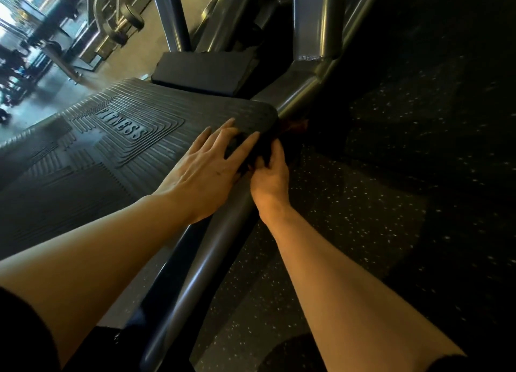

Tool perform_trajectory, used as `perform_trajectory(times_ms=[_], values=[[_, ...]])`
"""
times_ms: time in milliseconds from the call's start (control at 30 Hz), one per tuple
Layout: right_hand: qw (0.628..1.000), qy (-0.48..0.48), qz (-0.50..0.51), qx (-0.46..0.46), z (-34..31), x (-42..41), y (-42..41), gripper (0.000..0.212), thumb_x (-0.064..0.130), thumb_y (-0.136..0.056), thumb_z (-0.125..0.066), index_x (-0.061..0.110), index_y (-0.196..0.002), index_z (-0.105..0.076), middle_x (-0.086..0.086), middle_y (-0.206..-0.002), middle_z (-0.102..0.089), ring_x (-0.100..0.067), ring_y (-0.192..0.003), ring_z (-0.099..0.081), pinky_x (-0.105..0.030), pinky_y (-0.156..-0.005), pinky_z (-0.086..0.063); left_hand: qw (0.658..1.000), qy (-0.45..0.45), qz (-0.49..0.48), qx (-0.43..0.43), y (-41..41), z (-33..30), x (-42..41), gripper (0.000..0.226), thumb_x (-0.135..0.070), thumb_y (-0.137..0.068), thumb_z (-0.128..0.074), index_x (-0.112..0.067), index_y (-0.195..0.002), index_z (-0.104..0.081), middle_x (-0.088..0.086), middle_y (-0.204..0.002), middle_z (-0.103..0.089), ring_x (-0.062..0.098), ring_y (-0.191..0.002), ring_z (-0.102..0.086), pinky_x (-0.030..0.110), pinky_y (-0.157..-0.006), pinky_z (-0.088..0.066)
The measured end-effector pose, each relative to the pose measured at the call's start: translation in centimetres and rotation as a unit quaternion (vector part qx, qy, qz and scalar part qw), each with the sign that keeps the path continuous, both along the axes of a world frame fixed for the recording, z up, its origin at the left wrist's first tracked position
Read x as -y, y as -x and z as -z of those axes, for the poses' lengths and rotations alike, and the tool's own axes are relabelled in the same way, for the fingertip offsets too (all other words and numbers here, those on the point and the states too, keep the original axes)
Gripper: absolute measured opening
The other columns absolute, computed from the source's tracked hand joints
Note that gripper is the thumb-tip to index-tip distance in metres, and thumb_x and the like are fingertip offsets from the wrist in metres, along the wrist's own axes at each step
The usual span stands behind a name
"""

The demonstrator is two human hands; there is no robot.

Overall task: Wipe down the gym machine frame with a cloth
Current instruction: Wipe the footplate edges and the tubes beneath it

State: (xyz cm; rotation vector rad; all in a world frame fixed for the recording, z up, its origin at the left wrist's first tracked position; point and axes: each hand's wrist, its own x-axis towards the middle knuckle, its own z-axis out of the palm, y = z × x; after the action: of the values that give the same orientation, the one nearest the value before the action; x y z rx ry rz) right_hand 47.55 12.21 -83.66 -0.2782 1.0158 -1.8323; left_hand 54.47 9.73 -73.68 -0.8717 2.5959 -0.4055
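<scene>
Mid-wipe: we pinch dark cloth (252, 151) in right hand (270, 176) on frame tube (212, 248); left hand (203, 165) flat, fingers straight, on footplate (111, 148). Next: slide cloth along tube, we judge.

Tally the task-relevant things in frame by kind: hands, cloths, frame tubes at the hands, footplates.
Hands: 2, left hand flat on the cloth, right hand gripping it
Dark cloth: 1
Frame tube under the hands: 1
Ribbed footplate: 1
Total: 5
</scene>
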Motion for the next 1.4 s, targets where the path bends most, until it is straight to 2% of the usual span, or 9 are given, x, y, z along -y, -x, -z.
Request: perform_trajectory(times_ms=[100, 200, 500, 633, 800, 1000, 1167, 1300, 1400], values=[[0.999, -0.008, -0.018, 0.049, 0.3, -1.1, -1.0, 0.026, 0.038, -0.091, -0.049, 0.055, -0.110, -0.055, 0.002, -0.132, -0.058, -0.016, -0.121, -0.057, -0.041, -0.103, -0.047, 1.000, -0.016, -0.004, 0.020, -0.1, -0.1, 0.2, 0.076, -0.029, -0.101, -0.041, -0.028, -0.149, 0.018, 0.000, -0.159, 0.022, 0.016, -0.146, 0.022, 0.044, -0.119, 0.010], [0.993, -0.085, 0.035, 0.079, 1.2, 0.1, 1.3, 0.036, 0.016, -0.101, -0.044, 0.031, -0.134, -0.051, -0.002, -0.131, -0.058, -0.016, -0.112, -0.062, -0.042, -0.098, -0.051, 0.998, -0.062, -0.028, 0.013, 0.4, -0.2, 0.6, 0.072, -0.027, -0.102, -0.038, -0.026, -0.150, 0.016, -0.006, -0.161, 0.013, 0.007, -0.145, 0.019, 0.041, -0.114, 0.023], [0.994, -0.075, 0.014, 0.073, 0.8, 5.6, 8.1, 0.043, 0.025, -0.103, -0.040, 0.030, -0.146, -0.041, -0.002, -0.146, -0.047, -0.023, -0.134, -0.043, -0.053, -0.113, -0.033, 0.992, -0.112, -0.048, -0.007, 0.7, -0.1, 1.0, 0.070, -0.033, -0.101, -0.038, -0.027, -0.152, 0.010, -0.007, -0.161, 0.012, 0.009, -0.146, 0.016, 0.042, -0.117, 0.017], [0.987, -0.089, 0.050, 0.120, 0.5, 3.9, 4.4, 0.039, 0.018, -0.103, -0.042, 0.026, -0.141, -0.046, -0.006, -0.139, -0.054, -0.021, -0.127, -0.052, -0.047, -0.111, -0.039, 0.992, -0.113, -0.057, -0.010, 0.8, -0.1, 0.9, 0.071, -0.033, -0.101, -0.036, -0.029, -0.150, 0.014, -0.009, -0.160, 0.015, 0.006, -0.143, 0.019, 0.038, -0.115, 0.019], [0.989, -0.111, 0.061, 0.079, 1.2, 1.1, 1.0, 0.028, 0.013, -0.101, -0.046, 0.037, -0.104, -0.060, 0.005, -0.110, -0.065, -0.013, -0.103, -0.065, -0.042, -0.095, -0.053, 0.995, -0.088, -0.056, -0.002, 0.6, 0.1, 0.6, 0.073, -0.025, -0.101, -0.041, -0.027, -0.153, 0.010, -0.008, -0.161, 0.012, 0.008, -0.146, 0.016, 0.040, -0.117, 0.016], [0.962, -0.145, -0.015, -0.230, 2.5, -0.2, 1.8, 0.030, 0.010, -0.096, -0.051, 0.039, -0.092, -0.057, 0.006, -0.117, -0.060, -0.013, -0.116, -0.055, -0.041, -0.107, -0.042, 0.999, -0.031, -0.023, 0.008, 0.4, 0.6, 0.8, 0.073, -0.025, -0.101, -0.042, -0.025, -0.154, 0.009, -0.004, -0.162, 0.009, 0.012, -0.147, 0.015, 0.045, -0.120, 0.011], [0.845, -0.101, -0.138, -0.506, 3.4, -3.9, -3.1, 0.024, 0.010, -0.092, -0.058, 0.014, -0.115, -0.064, -0.007, -0.127, -0.058, -0.022, -0.128, -0.046, -0.035, -0.110, -0.036, 0.991, 0.114, 0.023, 0.069, 0.3, 0.8, -0.9, 0.077, -0.030, -0.099, -0.045, -0.014, -0.153, 0.007, 0.007, -0.162, 0.009, 0.024, -0.148, 0.017, 0.048, -0.121, 0.005], [0.767, -0.189, -0.098, -0.606, 2.1, -5.2, -7.4, 0.067, 0.002, -0.090, -0.032, -0.013, -0.145, 0.003, -0.036, -0.154, 0.001, -0.047, -0.145, 0.001, -0.055, -0.120, 0.001, 0.994, 0.064, 0.032, -0.079, -2.7, 3.6, -8.1, 0.073, -0.023, -0.095, -0.048, -0.011, -0.154, -0.008, 0.010, -0.163, -0.001, 0.025, -0.149, 0.008, 0.046, -0.121, 0.002], [0.684, -0.132, -0.146, -0.703, 4.0, -3.8, -7.4, 0.067, 0.034, -0.099, -0.043, 0.002, -0.152, -0.016, -0.026, -0.157, -0.016, -0.040, -0.146, -0.013, -0.047, -0.121, -0.007, 0.979, 0.036, -0.037, -0.198, -10.3, 6.7, -13.4, 0.080, -0.013, -0.079, -0.070, -0.009, -0.149, -0.031, 0.012, -0.156, -0.028, 0.024, -0.146, -0.017, 0.043, -0.118, -0.019]])
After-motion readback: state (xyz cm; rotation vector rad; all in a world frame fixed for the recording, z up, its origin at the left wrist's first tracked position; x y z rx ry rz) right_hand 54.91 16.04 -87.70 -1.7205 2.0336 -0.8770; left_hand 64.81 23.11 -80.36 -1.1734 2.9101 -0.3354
